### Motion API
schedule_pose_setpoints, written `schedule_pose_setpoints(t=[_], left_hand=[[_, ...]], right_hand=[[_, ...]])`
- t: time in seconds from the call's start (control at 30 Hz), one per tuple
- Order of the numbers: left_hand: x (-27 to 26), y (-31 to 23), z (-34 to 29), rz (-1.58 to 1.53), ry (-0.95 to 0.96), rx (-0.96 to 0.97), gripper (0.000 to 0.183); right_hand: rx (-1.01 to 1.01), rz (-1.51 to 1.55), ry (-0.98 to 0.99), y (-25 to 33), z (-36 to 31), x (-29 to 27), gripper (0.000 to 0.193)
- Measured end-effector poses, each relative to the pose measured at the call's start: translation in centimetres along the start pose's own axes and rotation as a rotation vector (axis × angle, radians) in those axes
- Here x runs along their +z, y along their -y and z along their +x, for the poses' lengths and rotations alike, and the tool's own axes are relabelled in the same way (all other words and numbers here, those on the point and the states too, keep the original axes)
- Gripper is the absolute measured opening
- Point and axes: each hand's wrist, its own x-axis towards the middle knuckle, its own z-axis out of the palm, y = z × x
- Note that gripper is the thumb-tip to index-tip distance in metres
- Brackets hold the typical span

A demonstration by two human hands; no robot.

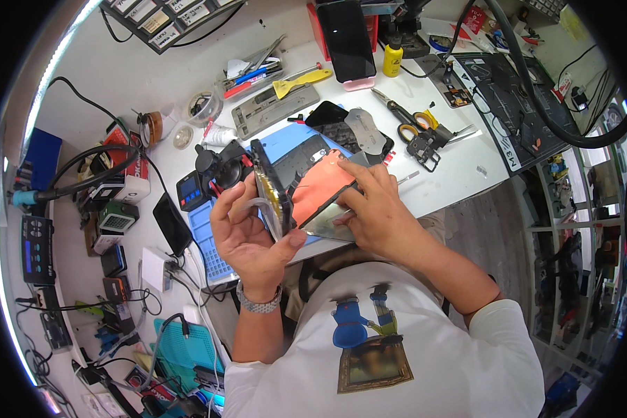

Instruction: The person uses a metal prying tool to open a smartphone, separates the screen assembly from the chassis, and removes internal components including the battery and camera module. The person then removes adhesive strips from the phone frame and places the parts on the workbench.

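My left hand [249, 244] grips a dark, thick-edged phone part [272, 184] on its side, fingers behind and thumb at the lower end. A gold-coloured surface shows along its face, and a pale translucent strip lies against it. My right hand [383, 219] pinches a flat phone panel [331, 217] with a black edge and a shiny metallic face, tilted toward me. Between the two parts lies an orange sheet [320, 184], partly hidden by my fingers. Beneath is a blue work mat [280, 143]. A dark grey flat piece [301, 159] rests on it.
Scissors [397, 111] and a grey metal plate [366, 131] lie beyond my right hand. A black phone [348, 42] stands upright at the back beside a yellow bottle [392, 57]. Past my left hand are another phone [172, 224] and loose cables. A black mat [515, 104] covers the far right.
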Motion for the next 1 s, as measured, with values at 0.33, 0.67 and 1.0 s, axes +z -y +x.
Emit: schedule_pose_setpoints(t=[0.33, 0.67, 1.0], left_hand=[[-2.7, -1.4, 1.1, -0.814, -0.065, -0.202, 0.085], [-4.5, -1.1, 0.2, -0.909, -0.187, -0.266, 0.078], [-5.1, -0.3, 0.1, -0.967, -0.238, -0.267, 0.08]], right_hand=[[-0.16, 0.047, 0.278, -1.0, 5.3, -0.1, 0.056], [-0.201, -0.006, 0.316, 0.6, 7.5, -1.8, 0.057], [0.024, -0.088, 0.197, 3.7, 0.2, -1.7, 0.043]])
